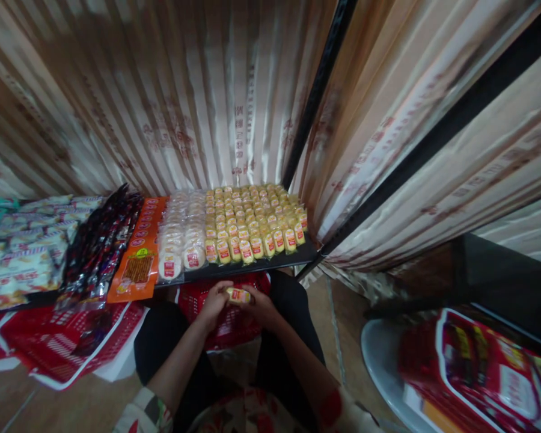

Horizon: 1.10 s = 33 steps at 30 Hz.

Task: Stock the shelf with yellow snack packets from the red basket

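Between my two hands is a small yellow wrapped snack cake (238, 295) with a red and white label. The fingers of my left hand (217, 302) close on its left end. My right hand (258, 305) grips its right end. Below and behind the hands is a red plastic basket (193, 300), between my knees; its contents are hard to make out. Just beyond, rows of matching yellow snack cakes (252, 225) stand on a black shelf (270, 263). Stacks of round white wrapped biscuits (183, 240) adjoin them on the left.
Left along the shelf lie an orange snack bag (137, 264), dark shiny packets (101, 246) and white packets (31, 246). Another red basket (76, 343) is below them. Black metal posts (318, 96) rise before a pale curtain (238, 72). At right, red packages (496, 367) sit near a grey tub (379, 361).
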Each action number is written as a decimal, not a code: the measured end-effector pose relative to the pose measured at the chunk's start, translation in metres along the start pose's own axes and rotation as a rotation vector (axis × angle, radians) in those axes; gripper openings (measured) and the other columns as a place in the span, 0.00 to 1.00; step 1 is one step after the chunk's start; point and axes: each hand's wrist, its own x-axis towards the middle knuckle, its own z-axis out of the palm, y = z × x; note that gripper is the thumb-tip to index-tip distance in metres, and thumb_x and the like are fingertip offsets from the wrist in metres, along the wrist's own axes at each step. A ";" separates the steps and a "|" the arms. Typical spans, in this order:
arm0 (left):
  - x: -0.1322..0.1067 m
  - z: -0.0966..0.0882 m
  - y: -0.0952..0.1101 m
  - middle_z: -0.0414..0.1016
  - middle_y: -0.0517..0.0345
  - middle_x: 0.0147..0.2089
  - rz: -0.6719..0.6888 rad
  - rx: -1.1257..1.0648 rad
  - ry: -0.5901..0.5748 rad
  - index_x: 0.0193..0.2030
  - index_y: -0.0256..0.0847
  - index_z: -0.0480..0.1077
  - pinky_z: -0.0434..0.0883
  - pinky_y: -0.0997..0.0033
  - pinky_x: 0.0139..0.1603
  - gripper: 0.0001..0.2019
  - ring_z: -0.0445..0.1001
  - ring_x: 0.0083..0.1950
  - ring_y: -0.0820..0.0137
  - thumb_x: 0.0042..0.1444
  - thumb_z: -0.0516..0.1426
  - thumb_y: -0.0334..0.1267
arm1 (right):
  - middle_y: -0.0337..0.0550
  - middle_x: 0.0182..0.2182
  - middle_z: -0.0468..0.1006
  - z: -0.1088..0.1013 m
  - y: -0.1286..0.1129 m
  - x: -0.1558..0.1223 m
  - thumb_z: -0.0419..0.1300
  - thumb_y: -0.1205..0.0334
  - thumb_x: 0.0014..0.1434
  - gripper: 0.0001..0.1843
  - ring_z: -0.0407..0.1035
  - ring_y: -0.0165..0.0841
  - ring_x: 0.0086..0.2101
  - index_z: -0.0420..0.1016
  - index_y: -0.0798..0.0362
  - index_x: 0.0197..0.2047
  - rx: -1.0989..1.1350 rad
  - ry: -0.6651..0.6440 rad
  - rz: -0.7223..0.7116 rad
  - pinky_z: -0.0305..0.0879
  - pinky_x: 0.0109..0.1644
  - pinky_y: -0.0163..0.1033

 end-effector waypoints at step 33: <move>0.017 0.159 0.031 0.69 0.64 0.25 0.369 0.160 -0.222 0.29 0.38 0.65 0.67 0.77 0.28 0.08 0.68 0.25 0.76 0.44 0.60 0.35 | 0.45 0.35 0.79 -0.120 -0.008 0.007 0.63 0.50 0.46 0.22 0.73 0.35 0.36 0.73 0.55 0.42 0.538 0.699 -0.153 0.69 0.42 0.41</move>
